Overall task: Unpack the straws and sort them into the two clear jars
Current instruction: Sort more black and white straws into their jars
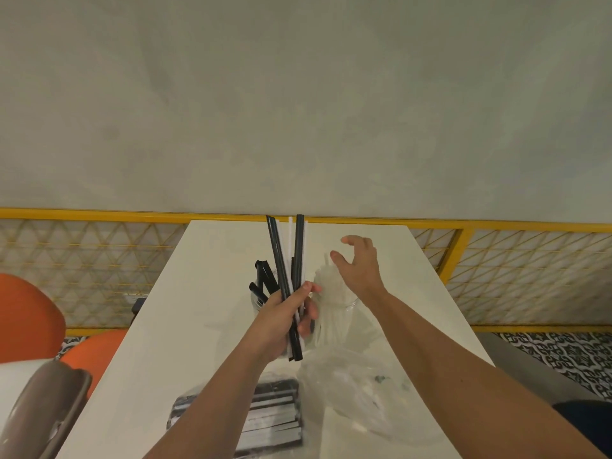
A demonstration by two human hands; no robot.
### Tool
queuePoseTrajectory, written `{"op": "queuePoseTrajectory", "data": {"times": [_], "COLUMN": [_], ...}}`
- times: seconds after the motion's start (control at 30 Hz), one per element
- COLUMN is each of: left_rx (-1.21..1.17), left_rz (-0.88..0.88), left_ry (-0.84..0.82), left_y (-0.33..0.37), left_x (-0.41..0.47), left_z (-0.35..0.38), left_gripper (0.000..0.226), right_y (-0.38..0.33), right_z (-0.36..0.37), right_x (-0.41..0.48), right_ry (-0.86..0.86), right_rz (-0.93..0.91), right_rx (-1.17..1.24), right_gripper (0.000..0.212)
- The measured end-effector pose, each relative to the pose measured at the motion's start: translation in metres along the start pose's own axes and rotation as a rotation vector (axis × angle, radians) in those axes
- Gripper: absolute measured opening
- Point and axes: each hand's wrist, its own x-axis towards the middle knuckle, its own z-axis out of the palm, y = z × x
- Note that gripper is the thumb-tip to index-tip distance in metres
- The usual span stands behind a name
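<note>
Left hand (291, 313) grips mixed black and white straws (286, 260); right hand (357, 266) hovers spread and empty over the white-straw jar (334, 303). Both jars are part-filled; packs (271, 415) remain on the worktop (185, 326).

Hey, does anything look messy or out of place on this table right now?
Mostly tidy. The black straws in the left jar lean at different angles instead of standing straight. The left hand grips a mixed bunch of black and white straws, not yet sorted. A crumpled clear bag lies loose near the front edge.
</note>
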Motion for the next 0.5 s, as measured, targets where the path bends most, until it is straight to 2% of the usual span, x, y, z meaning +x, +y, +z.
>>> {"op": "queuePoseTrajectory", "data": {"times": [0.1,0.2,0.3,0.43,0.5], "left_rx": [-0.01,-0.018,0.003,0.049,0.089], "left_rz": [-0.014,-0.029,-0.04,-0.038,-0.038], "left_ry": [-0.031,-0.049,-0.068,-0.08,-0.072], "left_y": [0.0,0.001,0.002,0.005,0.006], "left_x": [0.0,0.0,-0.001,-0.004,-0.005], "left_z": [0.001,0.001,-0.001,-0.007,-0.01], "left_gripper": [0.026,0.028,0.03,0.029,0.027], "right_y": [-0.025,-0.052,-0.065,-0.074,-0.082], "right_z": [-0.006,-0.01,-0.007,-0.009,-0.012], "right_x": [-0.002,-0.004,-0.002,0.001,0.005], "right_ry": [0.068,-0.135,-0.296,-0.279,-0.242], "right_rz": [-0.095,-0.106,-0.095,-0.022,-0.021], "right_rx": [0.139,0.327,0.317,0.363,0.406], "right_gripper": [0.023,0.021,0.027,0.03,0.019]}}
